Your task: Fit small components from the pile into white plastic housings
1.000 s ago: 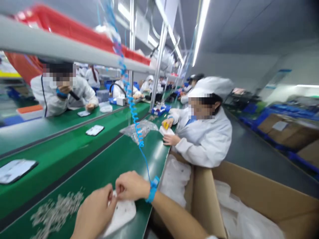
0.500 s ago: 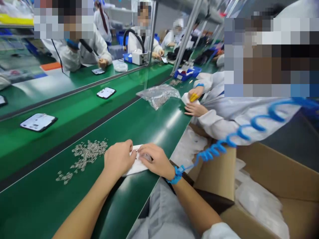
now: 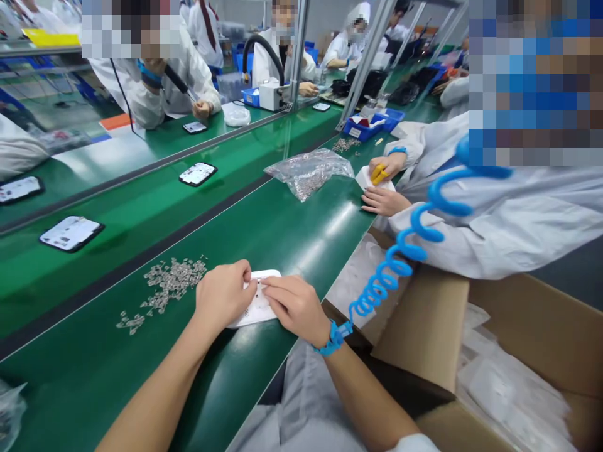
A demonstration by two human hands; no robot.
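Observation:
A white plastic cover (image 3: 258, 312) with small dark openings lies on the green bench under both hands. My left hand (image 3: 223, 294) is closed at its left side, the fingers curled and the thumb on the cover's face. From the right, my right hand (image 3: 296, 307) rests on the same cover, fingers together and bent, their tips beside the openings. Anything small between those fingertips is hidden. A pile of small metal clips (image 3: 175, 277) is spread on the bench just left of my left hand. Around my right wrist sits a blue wrist strap (image 3: 333, 339) with a coiled cord (image 3: 400, 254).
A clear bag of metal parts (image 3: 308, 174) lies farther up the bench. White covers with parts (image 3: 70, 233) sit on the green belt (image 3: 141, 204). At right, a co-worker's hands (image 3: 384, 182) work on a white piece. Cardboard boxes (image 3: 419, 326) stand below the bench edge.
The view has shifted slightly, bringing a clear bag into the lower left corner. My hands stay on the cover, with the right fingers now lying flatter and closer together.

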